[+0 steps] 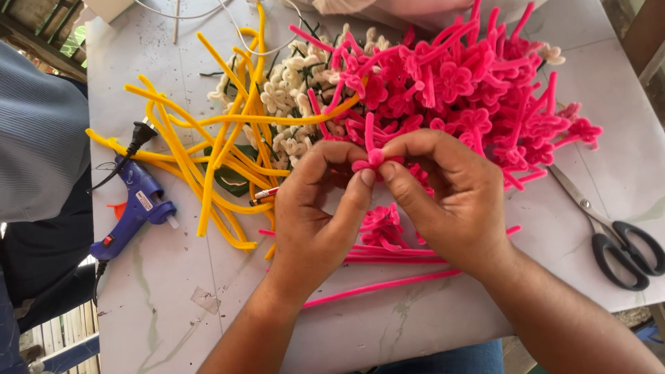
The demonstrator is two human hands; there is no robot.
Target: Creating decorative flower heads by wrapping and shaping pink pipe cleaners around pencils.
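A: Pinching a half-formed pink pipe-cleaner flower [374, 161] between both hands, above the middle of the white table [173, 305]. Left hand [318, 208] closing thumb and forefinger on its near side; right hand [450, 194] gripping the other side the same way, fingers curled in.

B: Looking like the petal-shaping step, mid-way, judging by the one stem end poking straight up. Probably calling for a tight twist next, with both pinches kept firm so the loops hold.

A: Noting textures: fuzzy, wiry, bending easily. Lying behind the hands, a heap of finished pink flowers [471, 90], looped petals on long stems. Sitting left of it, a cluster of cream flowers [291, 97].

B: Sprawling across the left, long yellow pipe cleaners [208, 159], bent and unshaped. Lying under the wrists, straight pink pipe cleaners [388, 282].

A: Resting at the left edge, a blue glue gun [135, 208], hard plastic. Lying at the right, black-handled scissors [609, 232], blades closed.
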